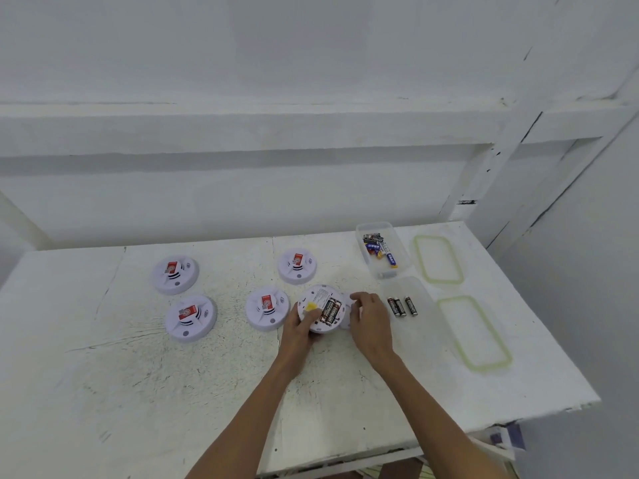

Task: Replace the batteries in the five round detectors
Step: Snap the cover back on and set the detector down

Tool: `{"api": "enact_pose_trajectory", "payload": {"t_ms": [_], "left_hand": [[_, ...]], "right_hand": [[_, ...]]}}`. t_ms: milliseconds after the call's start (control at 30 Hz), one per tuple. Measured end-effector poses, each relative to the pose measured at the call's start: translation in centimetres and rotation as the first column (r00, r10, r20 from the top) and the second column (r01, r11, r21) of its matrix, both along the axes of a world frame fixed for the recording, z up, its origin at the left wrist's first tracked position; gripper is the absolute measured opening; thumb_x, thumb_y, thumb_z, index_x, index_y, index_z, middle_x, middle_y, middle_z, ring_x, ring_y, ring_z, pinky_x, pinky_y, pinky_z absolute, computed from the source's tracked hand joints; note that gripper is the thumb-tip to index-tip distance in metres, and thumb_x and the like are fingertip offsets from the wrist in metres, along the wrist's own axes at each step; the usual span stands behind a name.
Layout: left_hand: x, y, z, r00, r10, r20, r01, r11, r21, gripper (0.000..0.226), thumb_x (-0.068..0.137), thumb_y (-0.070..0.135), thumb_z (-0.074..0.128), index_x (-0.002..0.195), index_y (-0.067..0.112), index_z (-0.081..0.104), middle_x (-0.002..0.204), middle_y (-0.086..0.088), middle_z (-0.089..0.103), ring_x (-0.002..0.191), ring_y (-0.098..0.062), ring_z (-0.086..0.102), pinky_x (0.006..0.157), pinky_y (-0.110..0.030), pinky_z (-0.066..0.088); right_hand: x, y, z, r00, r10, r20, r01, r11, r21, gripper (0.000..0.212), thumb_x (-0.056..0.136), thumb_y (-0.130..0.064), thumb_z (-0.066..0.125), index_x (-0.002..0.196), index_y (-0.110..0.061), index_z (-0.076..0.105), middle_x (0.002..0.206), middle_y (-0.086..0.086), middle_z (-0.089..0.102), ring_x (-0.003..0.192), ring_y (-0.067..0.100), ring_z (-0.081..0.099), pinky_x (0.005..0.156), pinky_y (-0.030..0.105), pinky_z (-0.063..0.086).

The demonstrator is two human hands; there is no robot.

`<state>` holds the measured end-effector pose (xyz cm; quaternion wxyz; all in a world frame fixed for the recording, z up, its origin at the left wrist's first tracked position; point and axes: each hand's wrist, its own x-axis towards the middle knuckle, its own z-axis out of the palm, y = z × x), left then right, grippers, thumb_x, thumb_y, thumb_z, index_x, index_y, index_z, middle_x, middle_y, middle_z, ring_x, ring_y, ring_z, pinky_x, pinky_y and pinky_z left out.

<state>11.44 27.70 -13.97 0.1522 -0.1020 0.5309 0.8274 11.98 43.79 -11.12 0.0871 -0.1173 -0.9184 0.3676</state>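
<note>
Five round detectors (190, 317) on the white table (138, 392). Four lying face up with red stickers, spread from 9 to 11 o'clock of the fifth. Fifth one, the open detector (320, 294), turned back side up near the table's middle, gripped at its 7 o'clock edge by the left hand (299, 331), thumb curled over the rim. Two batteries (331, 310) seated side by side in it, long axis running 1 to 7 o'clock. Right hand (368, 318) at the 3 o'clock edge, fingers curled; possibly pinching a small white part, cannot tell for sure. Three loose batteries (401, 306) at 3 o'clock in the near clear box (427, 299), lying 11 to 5 o'clock. Second clear box (373, 225) at 1 o'clock, several batteries heaped inside, count unclear. Two green-rimmed lids (438, 259) further right.
</note>
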Motion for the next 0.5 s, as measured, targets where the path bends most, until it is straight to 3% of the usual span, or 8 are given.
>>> {"api": "enact_pose_trajectory", "payload": {"t_ms": [100,167,333,400,500], "left_hand": [[0.1,0.1,0.0,1.0,0.016,0.017,-0.017,1.0,0.009,0.05,0.089,0.025,0.068,0.137,0.015,0.061,0.129,-0.01,0.073,0.121,-0.029,0.068,0.098,-0.046,0.057],[0.2,-0.1,0.0,0.999,0.03,0.022,-0.03,1.0,-0.004,0.042,0.094,0.024,0.064,0.135,0.016,0.062,0.13,-0.011,0.072,0.12,-0.028,0.068,0.099,-0.044,0.056],[0.1,-0.1,0.1,0.999,0.035,0.042,-0.036,0.999,0.011,0.03,0.103,0.014,0.059,0.133,0.017,0.06,0.133,-0.013,0.07,0.123,-0.029,0.067,0.097,-0.048,0.059],[0.2,0.0,0.3,0.998,0.041,0.045,-0.043,0.998,0.037,0.032,0.103,0.011,0.058,0.135,0.016,0.06,0.13,-0.012,0.072,0.12,-0.029,0.069,0.09,-0.047,0.062],[0.3,0.0,0.8,0.996,0.062,0.068,-0.067,0.995,0.068,0.034,0.103,0.011,0.057,0.137,0.015,0.061,0.128,-0.013,0.073,0.117,-0.031,0.07,0.087,-0.049,0.063]], "right_hand": [[0.6,-0.1,-1.2,0.994,0.064,0.088,-0.083,0.97,0.229,0.046,0.091,-0.033,0.066,0.131,-0.012,0.057,0.126,0.009,0.054,0.116,0.027,0.045,0.09,0.032,0.044],[1.0,-0.5,-1.6,0.992,0.051,0.111,-0.079,0.961,0.263,0.063,0.082,-0.043,0.072,0.134,-0.011,0.054,0.124,0.009,0.054,0.115,0.028,0.045,0.09,0.035,0.045],[-0.1,-0.6,-2.0,0.984,0.023,0.177,-0.079,0.945,0.318,0.055,0.085,-0.046,0.06,0.127,-0.01,0.053,0.119,0.009,0.061,0.108,0.028,0.049,0.087,0.031,0.037],[-0.3,-0.5,-1.7,0.985,0.014,0.171,-0.063,0.956,0.286,0.058,0.083,-0.045,0.065,0.125,-0.007,0.055,0.118,0.011,0.062,0.106,0.03,0.052,0.088,0.033,0.037],[0.3,-0.4,-0.4,0.988,-0.051,0.149,0.05,0.999,0.01,0.061,0.082,-0.041,0.073,0.129,-0.007,0.055,0.12,0.011,0.06,0.112,0.028,0.054,0.09,0.035,0.046]]}}
